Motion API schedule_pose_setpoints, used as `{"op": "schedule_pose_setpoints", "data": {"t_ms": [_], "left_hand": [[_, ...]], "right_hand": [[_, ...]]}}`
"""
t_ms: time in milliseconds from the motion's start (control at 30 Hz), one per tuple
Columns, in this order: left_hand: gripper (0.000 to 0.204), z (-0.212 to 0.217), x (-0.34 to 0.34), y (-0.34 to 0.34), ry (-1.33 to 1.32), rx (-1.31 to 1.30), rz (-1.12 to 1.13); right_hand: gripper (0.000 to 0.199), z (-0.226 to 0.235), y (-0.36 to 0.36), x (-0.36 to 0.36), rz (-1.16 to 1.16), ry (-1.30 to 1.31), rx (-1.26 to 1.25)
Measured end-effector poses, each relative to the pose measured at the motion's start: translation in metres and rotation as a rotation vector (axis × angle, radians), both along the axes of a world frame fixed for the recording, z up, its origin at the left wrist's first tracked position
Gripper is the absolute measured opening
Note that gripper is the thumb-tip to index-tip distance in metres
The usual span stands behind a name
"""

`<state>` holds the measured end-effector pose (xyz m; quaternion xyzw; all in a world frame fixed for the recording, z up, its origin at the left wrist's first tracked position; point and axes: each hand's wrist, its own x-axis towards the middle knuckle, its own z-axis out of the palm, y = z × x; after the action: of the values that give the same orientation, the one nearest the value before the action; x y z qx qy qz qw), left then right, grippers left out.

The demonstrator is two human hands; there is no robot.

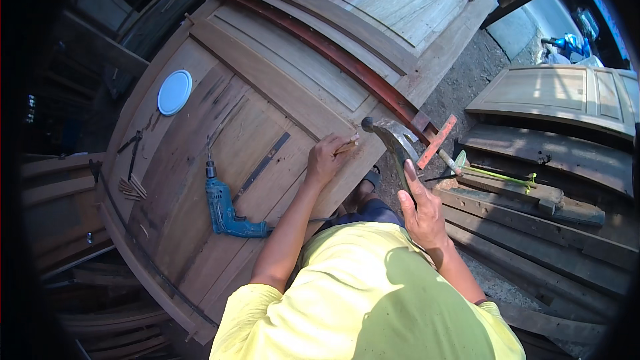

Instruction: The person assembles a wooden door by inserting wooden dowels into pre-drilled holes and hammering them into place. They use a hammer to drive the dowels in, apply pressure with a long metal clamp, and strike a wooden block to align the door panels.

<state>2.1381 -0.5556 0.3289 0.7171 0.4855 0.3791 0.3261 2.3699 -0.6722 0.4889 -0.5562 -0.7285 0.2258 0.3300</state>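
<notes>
1. Left hand's [325, 160] fingers pinch a small wooden peg [346, 147] at the panel's edge; its lower end is hard to make out.
2. Right hand's [425, 219] fingers hold a hammer [395, 136] beside it, handle partly hidden.
3. Wooden panel [193, 180] carries a blue drill [224, 208]; planks [533, 227] lie right; left surroundings are dark.

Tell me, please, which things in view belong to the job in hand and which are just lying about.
Likely in use:
- hammer, right hand
- small wooden piece, left hand
- wooden panel
- red clamp

Apparently lying about:
- blue drill
- pale round lid
- panel at right
</notes>
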Motion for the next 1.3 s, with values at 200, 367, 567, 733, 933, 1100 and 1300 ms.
{"op": "schedule_pose_setpoints", "data": {"t_ms": [200,367,567,733,933,1100,1300], "left_hand": [[0.038,0.014,-0.023,-0.028,0.022,-0.016,0.205],[0.028,-0.007,-0.038,-0.046,-0.043,0.047,0.44],[0.022,-0.03,-0.042,-0.043,-0.158,0.014,0.465],[0.019,-0.033,-0.047,-0.054,-0.252,0.005,0.461],[0.017,-0.032,-0.043,-0.05,-0.257,-0.064,0.444],[0.018,-0.027,-0.043,-0.051,-0.18,0.071,0.553],[0.026,-0.018,-0.04,-0.039,-0.292,-0.108,0.644]], "right_hand": [[0.063,0.001,0.011,-0.009,0.057,-0.103,-0.126],[0.06,0.028,-0.001,0.0,-0.008,0.215,0.191],[0.058,-0.023,0.023,-0.009,-0.075,-0.175,-0.301],[0.056,0.049,0.026,-0.013,-0.148,0.157,0.115],[0.063,-0.057,0.003,-0.004,-0.01,-0.259,-0.185],[0.068,0.017,0.017,-0.006,-0.056,-0.059,0.0],[0.059,-0.043,0.02,0.011,0.076,-0.323,-0.123]]}}
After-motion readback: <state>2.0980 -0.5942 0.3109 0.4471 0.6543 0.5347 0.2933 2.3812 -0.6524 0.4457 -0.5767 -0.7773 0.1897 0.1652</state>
